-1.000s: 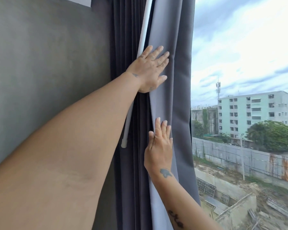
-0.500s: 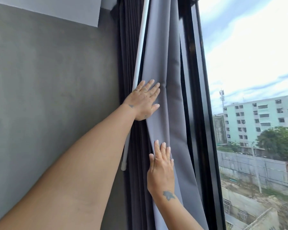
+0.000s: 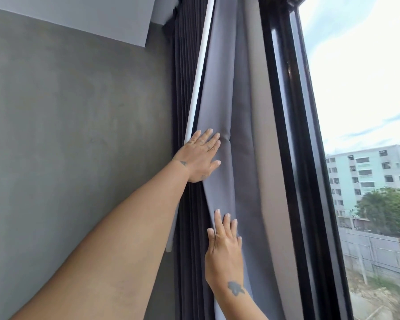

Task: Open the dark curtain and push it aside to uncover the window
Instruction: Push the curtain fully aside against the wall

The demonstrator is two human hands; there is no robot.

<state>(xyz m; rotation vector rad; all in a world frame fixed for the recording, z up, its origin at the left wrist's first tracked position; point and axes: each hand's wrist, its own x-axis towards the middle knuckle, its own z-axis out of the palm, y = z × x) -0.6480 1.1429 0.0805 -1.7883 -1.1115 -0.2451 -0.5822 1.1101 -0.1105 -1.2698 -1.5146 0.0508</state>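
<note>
Curtain: the dark grey pleated fabric curtain (image 3: 189, 204) is seen gathered into tight folds against the grey concrete-look wall (image 3: 79, 139), with its pale lilac lining (image 3: 219, 107) turned outward beside the black window frame (image 3: 284, 135).
Wand: a white slender plastic rod (image 3: 200, 65) is hung along the pleats, tilted slightly, its lower end partly hidden behind the left forearm.
Left hand: the left hand (image 3: 200, 155) is laid flat on the lining with fingers spread and extended; its inner edge is placed against the rod. Nothing is gripped.
Right hand: the right hand (image 3: 224, 248) is pressed flat lower on the same lining, fingers straight and close together, pointed upward. Nothing is clasped.
Window: the glass pane (image 3: 365, 112) to the right of the frame is uncovered; a pale green multi-storey building (image 3: 370, 174), a green tree (image 3: 388, 211) and cloudy sky are seen through it.
</note>
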